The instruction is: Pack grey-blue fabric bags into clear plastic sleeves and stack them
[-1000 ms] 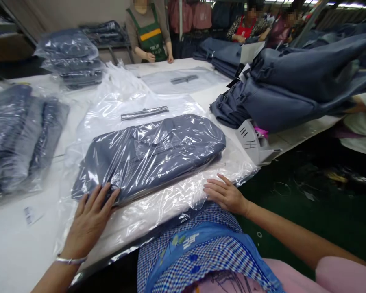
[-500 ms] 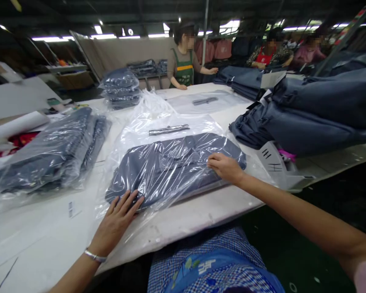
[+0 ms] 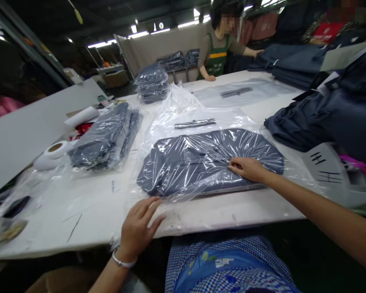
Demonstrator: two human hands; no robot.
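A folded dark blue bag lies flat inside a clear plastic bag on the white table in front of me. My right hand is closed, pinching the plastic film over the blue item's right half, and creases fan out from the pinch. At the near left corner of the packet is my left hand, open, its fingers stretched out and thumb apart. Its fingertips are at the plastic's edge; whether they touch it I cannot tell. A dark zip strip shows on the plastic beyond the blue item.
Wrapped dark packets lie on the left, beside a tape roll. Another wrapped stack stands farther back. Unwrapped blue bags and a marked white plastic piece are on the right. A co-worker in a green apron stands across the table.
My left hand has drawn back from the top of the packet to its near edge. My right hand still pinches the film, pulling it tauter. The view has turned left.
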